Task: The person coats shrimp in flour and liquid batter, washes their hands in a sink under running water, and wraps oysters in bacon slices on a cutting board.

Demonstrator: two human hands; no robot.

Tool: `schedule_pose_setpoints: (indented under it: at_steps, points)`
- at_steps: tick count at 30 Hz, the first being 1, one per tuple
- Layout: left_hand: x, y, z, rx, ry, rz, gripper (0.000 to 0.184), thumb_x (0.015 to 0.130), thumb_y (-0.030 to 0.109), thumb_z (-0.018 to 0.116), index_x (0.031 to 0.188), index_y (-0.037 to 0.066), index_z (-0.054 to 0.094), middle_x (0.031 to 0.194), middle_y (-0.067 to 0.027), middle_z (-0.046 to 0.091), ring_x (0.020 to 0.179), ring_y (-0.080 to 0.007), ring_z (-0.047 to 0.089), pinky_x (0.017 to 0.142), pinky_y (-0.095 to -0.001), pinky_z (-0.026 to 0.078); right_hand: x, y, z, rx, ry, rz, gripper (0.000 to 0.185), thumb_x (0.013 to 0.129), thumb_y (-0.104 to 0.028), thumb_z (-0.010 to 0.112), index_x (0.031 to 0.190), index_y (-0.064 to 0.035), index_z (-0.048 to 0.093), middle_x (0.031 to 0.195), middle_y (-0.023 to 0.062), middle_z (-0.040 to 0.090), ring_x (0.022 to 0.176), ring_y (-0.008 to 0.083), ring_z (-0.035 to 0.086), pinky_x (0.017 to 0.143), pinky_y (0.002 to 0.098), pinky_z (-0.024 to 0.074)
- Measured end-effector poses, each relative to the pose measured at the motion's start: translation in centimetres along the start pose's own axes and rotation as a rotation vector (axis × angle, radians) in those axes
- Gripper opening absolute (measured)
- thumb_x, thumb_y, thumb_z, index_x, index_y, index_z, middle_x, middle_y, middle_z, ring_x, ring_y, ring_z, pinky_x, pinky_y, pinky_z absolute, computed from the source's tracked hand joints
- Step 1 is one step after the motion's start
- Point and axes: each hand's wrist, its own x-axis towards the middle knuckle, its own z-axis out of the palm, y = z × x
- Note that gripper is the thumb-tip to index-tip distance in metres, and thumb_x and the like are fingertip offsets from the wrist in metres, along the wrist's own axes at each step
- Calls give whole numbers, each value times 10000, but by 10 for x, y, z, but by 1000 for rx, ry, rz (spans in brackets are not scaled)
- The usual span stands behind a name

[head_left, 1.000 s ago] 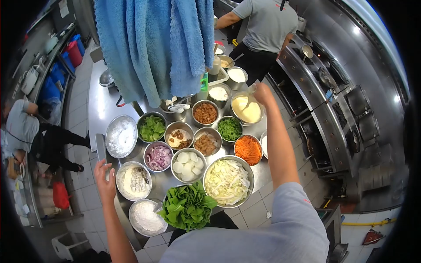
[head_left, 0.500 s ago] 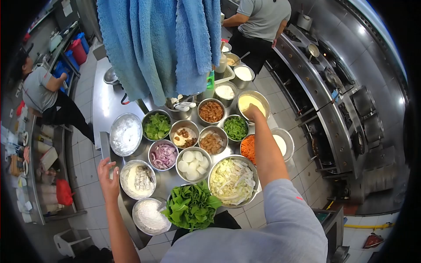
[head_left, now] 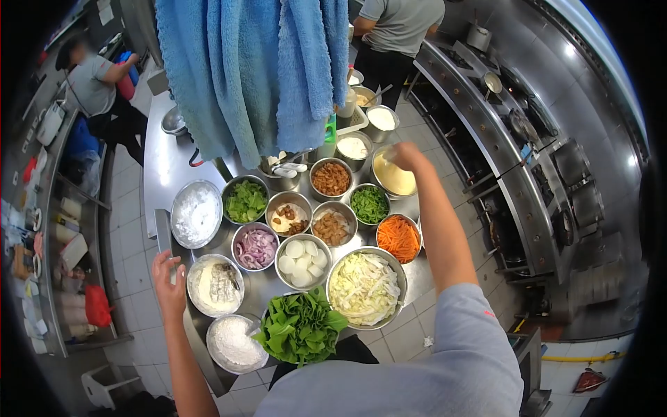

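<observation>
My right hand (head_left: 410, 158) is closed at the upper right edge of a metal bowl of pale yellow liquid (head_left: 396, 178). Something blurred, which I cannot make out, extends from its fingers over the bowl. My left hand (head_left: 169, 278) has its fingers apart and holds nothing. It is beside a bowl of white powder with greyish pieces (head_left: 215, 286), near the table's left edge. Shredded carrot (head_left: 399, 240) lies in a bowl below the yellow liquid, with chopped greens (head_left: 369, 204) to its upper left. Shredded cabbage (head_left: 367, 286) fills a large bowl closer to me.
Blue towels (head_left: 243, 76) hang over the far part of the table (head_left: 158, 167). Leafy greens (head_left: 301, 326), sliced onion (head_left: 255, 249) and white rounds (head_left: 301, 261) stand near me. One person (head_left: 97, 80) is at the left, another (head_left: 399, 28) at the back. Stoves (head_left: 486, 139) line the right.
My right hand has risen from down in the yellow liquid to the bowl's edge. The lidded-looking pale container right of the carrots is no longer visible. The left person has moved farther back.
</observation>
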Motion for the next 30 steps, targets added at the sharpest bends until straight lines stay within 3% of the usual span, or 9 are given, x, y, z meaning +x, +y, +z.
schedule_pose_setpoints:
  at_steps: [4, 6, 10, 15, 18, 21, 24, 28, 30]
  points:
    - [-2, 0, 1, 14, -4, -1, 182, 926, 103, 677, 1097, 43, 669, 1361, -158, 582, 1382, -395, 441, 1140, -494, 341, -7, -25, 32, -137, -184, -29, 408, 882, -294, 704, 1262, -148, 712, 1252, 132, 702, 1205, 332, 642, 1025, 448, 507]
    - [0, 1, 1, -10, 2, -1, 185, 922, 96, 679, 1098, 41, 667, 1358, -163, 583, 1369, -396, 451, 1136, -491, 343, -23, -40, 43, -122, -187, 212, 457, 902, -291, 653, 1352, -205, 665, 1339, 102, 667, 1285, 331, 595, 1085, 446, 469]
    - [-1, -2, 0, 15, -9, 4, 185, 920, 96, 680, 1096, 40, 666, 1356, -164, 585, 1364, -394, 456, 1137, -488, 341, -23, -7, 75, 82, -159, 267, 445, 895, -249, 610, 1321, -138, 675, 1296, 153, 681, 1237, 367, 622, 1047, 445, 490]
    - [0, 0, 1, 4, 1, 12, 185, 918, 94, 679, 1094, 36, 670, 1358, -164, 587, 1354, -381, 465, 1138, -478, 342, 1, 37, 54, 35, -18, 51, 284, 802, -182, 723, 1048, -44, 759, 1066, 204, 739, 1015, 378, 696, 841, 445, 549]
    - [-1, -5, 4, -28, 7, -10, 185, 919, 103, 679, 1091, 34, 674, 1360, -162, 589, 1350, -375, 470, 1133, -470, 350, -38, 4, -20, 294, 80, 176, 290, 812, -195, 732, 1051, -32, 751, 1030, 206, 743, 980, 386, 705, 805, 455, 553]
    - [0, -2, 1, -30, -1, -10, 178, 919, 104, 680, 1081, 31, 678, 1361, -155, 593, 1349, -373, 475, 1132, -468, 353, -37, 17, -34, 220, 207, 119, 342, 823, -219, 735, 1099, -18, 742, 1047, 248, 734, 981, 376, 715, 831, 451, 554]
    - [1, 3, -1, 19, 21, -14, 175, 913, 90, 679, 1077, 29, 684, 1350, -155, 597, 1344, -374, 482, 1131, -467, 356, -33, 11, -10, 259, 161, 325, 343, 848, -258, 749, 1087, -12, 735, 1058, 212, 742, 980, 372, 716, 840, 442, 569]
    - [2, 0, 0, 78, 68, 71, 204, 896, 81, 691, 1096, 38, 697, 1299, -172, 620, 1311, -373, 503, 1109, -467, 375, 4, 52, 96, -3, 25, 338, 386, 886, -350, 704, 1100, -32, 748, 1119, 198, 734, 998, 367, 717, 859, 446, 571]
    - [0, -7, 2, 70, 142, 124, 219, 886, 75, 705, 1103, 48, 704, 1229, -171, 643, 1228, -369, 545, 1061, -475, 407, 18, 76, 136, -266, -55, 99, 349, 862, -327, 708, 1053, -38, 752, 1103, 218, 725, 1008, 368, 710, 854, 464, 566]
